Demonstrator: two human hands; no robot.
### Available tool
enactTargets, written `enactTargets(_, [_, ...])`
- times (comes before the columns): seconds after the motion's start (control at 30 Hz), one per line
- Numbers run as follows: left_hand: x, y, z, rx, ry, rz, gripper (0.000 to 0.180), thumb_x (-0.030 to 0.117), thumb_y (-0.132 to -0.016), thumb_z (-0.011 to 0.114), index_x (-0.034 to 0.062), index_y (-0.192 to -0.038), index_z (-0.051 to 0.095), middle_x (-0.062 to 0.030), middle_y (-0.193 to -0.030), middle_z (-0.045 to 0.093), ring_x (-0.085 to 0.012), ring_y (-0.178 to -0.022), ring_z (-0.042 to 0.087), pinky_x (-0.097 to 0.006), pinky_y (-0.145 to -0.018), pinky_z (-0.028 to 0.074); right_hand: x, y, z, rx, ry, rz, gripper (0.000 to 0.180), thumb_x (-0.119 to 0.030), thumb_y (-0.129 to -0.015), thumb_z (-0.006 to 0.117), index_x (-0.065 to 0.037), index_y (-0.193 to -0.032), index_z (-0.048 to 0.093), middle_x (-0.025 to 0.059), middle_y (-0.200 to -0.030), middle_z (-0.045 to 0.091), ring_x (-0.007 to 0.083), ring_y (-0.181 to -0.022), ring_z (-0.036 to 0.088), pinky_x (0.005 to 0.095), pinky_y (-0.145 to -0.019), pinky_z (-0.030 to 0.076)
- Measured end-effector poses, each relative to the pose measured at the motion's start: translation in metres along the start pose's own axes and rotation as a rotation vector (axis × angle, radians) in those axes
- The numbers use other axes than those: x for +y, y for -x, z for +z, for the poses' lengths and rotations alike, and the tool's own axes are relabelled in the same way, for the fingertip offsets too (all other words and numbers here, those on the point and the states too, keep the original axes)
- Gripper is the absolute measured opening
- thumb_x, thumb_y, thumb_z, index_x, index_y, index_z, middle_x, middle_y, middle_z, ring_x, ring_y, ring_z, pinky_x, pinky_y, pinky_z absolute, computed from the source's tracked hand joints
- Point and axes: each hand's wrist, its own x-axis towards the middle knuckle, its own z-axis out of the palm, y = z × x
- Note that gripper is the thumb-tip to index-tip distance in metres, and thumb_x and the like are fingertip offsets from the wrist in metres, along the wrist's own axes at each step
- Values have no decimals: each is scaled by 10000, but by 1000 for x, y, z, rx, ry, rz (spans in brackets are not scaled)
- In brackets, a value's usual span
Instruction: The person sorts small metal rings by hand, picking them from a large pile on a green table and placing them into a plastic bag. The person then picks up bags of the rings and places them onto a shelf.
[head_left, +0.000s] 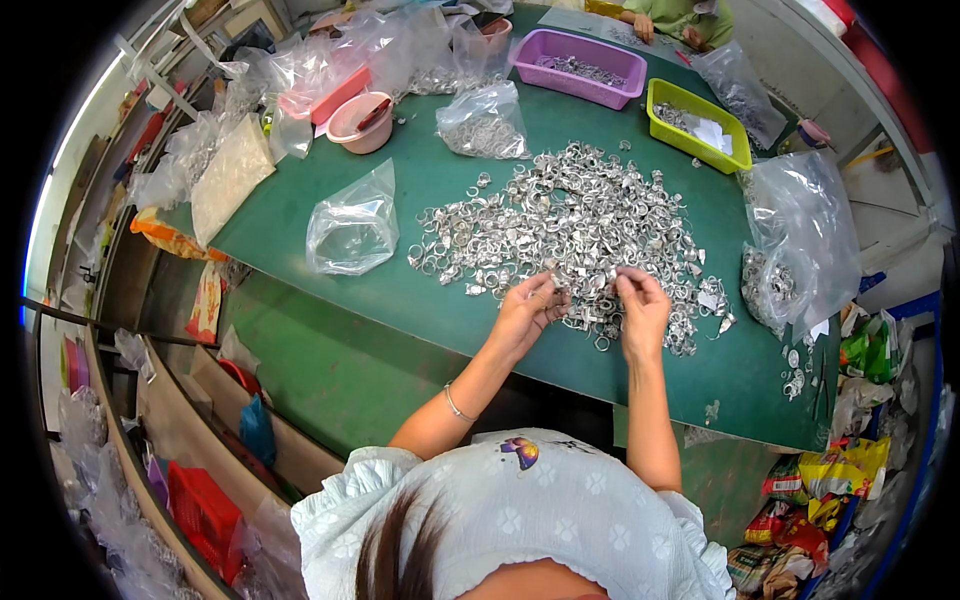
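Observation:
A wide heap of silver-coloured metal rings (590, 215) lies spread on the green table (420, 300). At its near edge, my left hand (530, 308) has thumb and fingers pinched together at a small silver piece, too small to tell exactly. My right hand (644, 308) is just to the right, its thumb and forefinger also closed on a small silver piece. The hands are apart, palms turned toward each other. Loose rings lie beneath and between the fingers. An opened clear plastic bag (352, 225) stands left of the heap.
Behind the heap are a filled clear bag (484, 125), a purple basket (580, 38), a green basket (725, 152) and a pink bowl (345, 130). Large bags (800, 240) stand at the right edge. Across the table, a person in a green top (680, 18) has hands near small pieces.

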Motion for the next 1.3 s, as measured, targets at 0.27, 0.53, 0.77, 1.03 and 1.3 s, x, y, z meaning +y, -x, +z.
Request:
enactTargets(0.27, [1,28,-14,-98,287,-64,264,183,-904,518,0,-1094,511,-155,-1065,596,-233,-951,595,-344,-832,494,21,-14,-13,-66,986,-520,198,-60,-761,632,-14,-954,621,121,-1055,576,316,-1000,518,390,-867,393])
enactTargets(0.53, [6,56,-15,197,120,-86,239,154,-889,547,-4,-1068,557,-97,-933,622,-178,-819,605,-285,-666,495,34,1,11,-467,1263,-591,388,-292,-770,663,-69,-1074,573,102,-1203,501,285,-1186,411,477,-956,310])
enactTargets(0.77, [7,69,-59,172,181,-115,185,158,-890,549,10,-996,581,-65,-822,605,-168,-760,594,-303,-660,508,32,-14,-20,-181,1314,-589,218,-196,-798,631,-70,-976,621,90,-1133,524,276,-1073,473,457,-939,316])
enactTargets(1.03, [7,66,-50,266,47,32,161,110,-886,554,0,-1000,581,-55,-837,597,-154,-761,601,-299,-715,530,39,-7,26,-66,1229,-636,183,1,-787,548,-40,-958,598,97,-992,566,280,-979,514,406,-874,363])
enactTargets(1.3, [12,62,-57,388,-203,255,220,19,-880,518,-18,-1088,578,-90,-992,618,-133,-775,597,-279,-722,521,35,-32,39,-54,1167,-659,181,-29,-785,581,-26,-965,594,106,-1002,580,283,-949,514,414,-828,381])
